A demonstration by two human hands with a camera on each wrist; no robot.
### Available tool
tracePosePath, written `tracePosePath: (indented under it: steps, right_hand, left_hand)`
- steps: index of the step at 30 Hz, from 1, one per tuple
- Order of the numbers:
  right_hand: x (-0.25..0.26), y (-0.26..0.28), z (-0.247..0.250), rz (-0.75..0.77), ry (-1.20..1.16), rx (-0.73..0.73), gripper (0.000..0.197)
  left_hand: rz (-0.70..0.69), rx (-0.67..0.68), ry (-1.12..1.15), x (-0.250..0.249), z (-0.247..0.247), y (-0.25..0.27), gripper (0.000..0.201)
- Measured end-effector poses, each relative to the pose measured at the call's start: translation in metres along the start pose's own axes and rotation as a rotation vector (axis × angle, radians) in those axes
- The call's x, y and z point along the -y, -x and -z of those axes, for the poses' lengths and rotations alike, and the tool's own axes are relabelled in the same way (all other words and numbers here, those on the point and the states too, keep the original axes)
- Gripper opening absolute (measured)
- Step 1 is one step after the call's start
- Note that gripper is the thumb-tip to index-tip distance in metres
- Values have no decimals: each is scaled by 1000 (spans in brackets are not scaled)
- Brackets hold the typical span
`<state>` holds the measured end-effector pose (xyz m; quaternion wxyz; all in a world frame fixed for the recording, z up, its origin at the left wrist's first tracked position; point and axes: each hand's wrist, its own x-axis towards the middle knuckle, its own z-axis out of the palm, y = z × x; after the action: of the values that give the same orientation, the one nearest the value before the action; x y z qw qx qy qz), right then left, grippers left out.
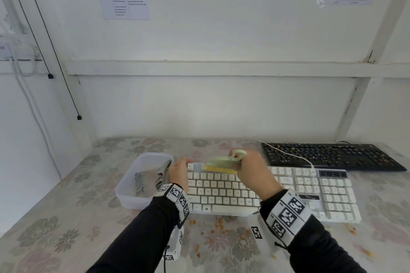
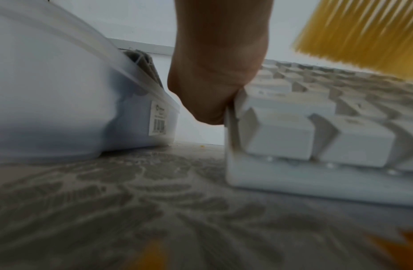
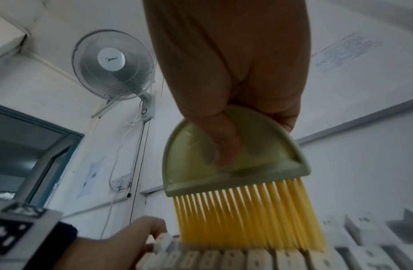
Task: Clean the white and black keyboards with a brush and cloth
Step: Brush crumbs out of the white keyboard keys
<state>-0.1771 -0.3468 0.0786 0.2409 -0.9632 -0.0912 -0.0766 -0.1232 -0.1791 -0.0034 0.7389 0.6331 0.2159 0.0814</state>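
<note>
The right hand (image 1: 250, 168) grips a pale green brush (image 3: 235, 155) by its domed handle, thumb pressed on the flat face and fingers curled behind, so the yellow bristles (image 3: 249, 217) point down and meet the top key row of the white keyboard (image 1: 273, 193) near its left end. The left hand (image 1: 178, 173) clasps that keyboard's left edge, apparently to keep it from sliding under the strokes. The keyboard lies at the front of the floral bench (image 1: 55, 217), where yellowish crumbs (image 1: 219, 220) are scattered just before it. The black keyboard (image 1: 332, 157) waits behind and to the right, crumbs still among its keys. A grey cloth (image 1: 144, 182) sits in a translucent tub (image 1: 133, 197) just left of the holding hand, within easy reach for wiping.
</note>
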Motion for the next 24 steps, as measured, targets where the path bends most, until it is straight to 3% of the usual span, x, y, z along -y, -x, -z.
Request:
tracePosePath:
  steps: [7, 14, 24]
  right_hand:
    - [-30, 10, 17, -159, 275, -56, 39]
    - [-59, 31, 38, -298, 366, -167, 48]
    - [14, -4, -1, -38, -31, -25, 38]
  left_hand:
    - [36, 12, 22, 2, 0, -3, 21]
    - [27, 19, 25, 2, -1, -5, 22]
    - [-33, 19, -20, 1, 1, -3, 23]
